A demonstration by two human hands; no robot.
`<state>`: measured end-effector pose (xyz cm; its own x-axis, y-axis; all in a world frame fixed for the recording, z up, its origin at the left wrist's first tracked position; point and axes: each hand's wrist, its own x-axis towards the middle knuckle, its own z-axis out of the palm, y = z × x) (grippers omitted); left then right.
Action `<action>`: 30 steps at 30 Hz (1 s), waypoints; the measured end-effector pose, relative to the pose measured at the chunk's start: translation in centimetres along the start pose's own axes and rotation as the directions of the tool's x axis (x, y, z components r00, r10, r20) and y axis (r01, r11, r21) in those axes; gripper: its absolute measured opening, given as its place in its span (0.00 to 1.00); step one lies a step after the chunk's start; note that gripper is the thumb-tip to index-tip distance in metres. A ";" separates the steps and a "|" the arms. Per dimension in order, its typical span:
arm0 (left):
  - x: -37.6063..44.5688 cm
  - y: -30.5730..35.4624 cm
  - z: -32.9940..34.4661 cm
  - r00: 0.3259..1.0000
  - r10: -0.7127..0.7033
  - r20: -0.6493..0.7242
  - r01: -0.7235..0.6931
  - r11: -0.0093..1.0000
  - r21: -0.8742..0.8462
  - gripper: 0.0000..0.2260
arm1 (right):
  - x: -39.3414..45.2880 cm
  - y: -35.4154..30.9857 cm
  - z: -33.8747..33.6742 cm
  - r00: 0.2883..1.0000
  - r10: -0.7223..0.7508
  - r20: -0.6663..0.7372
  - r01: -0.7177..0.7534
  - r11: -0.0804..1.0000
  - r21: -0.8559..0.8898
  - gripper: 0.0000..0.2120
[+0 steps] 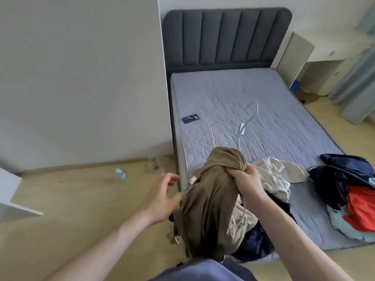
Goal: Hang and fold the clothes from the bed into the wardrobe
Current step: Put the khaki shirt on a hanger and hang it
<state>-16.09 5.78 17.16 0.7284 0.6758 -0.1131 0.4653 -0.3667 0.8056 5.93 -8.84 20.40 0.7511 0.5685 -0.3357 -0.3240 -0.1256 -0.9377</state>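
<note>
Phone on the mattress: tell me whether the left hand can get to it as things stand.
Probably yes. The left hand is open and holds nothing, and the phone lies alone near the mattress's left edge, with nothing between them. It would need a long forward reach.

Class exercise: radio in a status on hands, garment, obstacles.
Right hand grips olive garment. Left hand open, alongside. Hangers lie on mattress.
</note>
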 end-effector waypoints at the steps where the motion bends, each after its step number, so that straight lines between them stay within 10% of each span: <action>1: -1.6 -0.8 0.6 0.996 -0.075 0.054 0.078 0.995 -0.060 0.17 | 0.1 -0.2 0.3 0.998 0.051 -0.021 -0.050 0.998 0.048 0.07; 4: -4.0 -2.3 1.8 0.867 -0.411 0.283 0.497 0.759 -0.420 0.13 | 0.4 -1.2 0.9 0.984 0.171 -0.051 -0.161 0.974 0.161 0.09; 7: -4.5 -2.5 2.3 0.727 -0.412 0.549 0.684 0.501 -0.530 0.15 | 0.3 -2.0 1.3 0.984 0.179 -0.021 -0.171 0.964 0.205 0.10; 11: -1.6 -0.1 1.3 0.910 -0.322 0.262 0.411 0.616 -0.672 0.12 | 0.1 -2.2 1.2 0.990 0.134 -0.038 -0.126 0.978 0.164 0.08; 17: 1.8 4.9 -4.3 0.952 -0.301 -0.049 0.126 0.534 -0.836 0.07 | 0.4 -1.2 -1.8 0.991 0.002 -0.134 -0.018 0.992 -0.121 0.03; 30: 1.0 12.2 -8.9 0.996 -0.060 -0.063 -0.015 0.598 -0.801 0.19 | -0.9 1.5 -6.2 0.980 -0.054 -0.193 -0.021 0.930 -0.367 0.10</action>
<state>-14.14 7.65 32.07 0.6662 0.7354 -0.1242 -0.1357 0.2832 0.9494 8.33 -14.57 18.77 0.8645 0.4067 -0.2955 -0.1060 -0.4271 -0.8980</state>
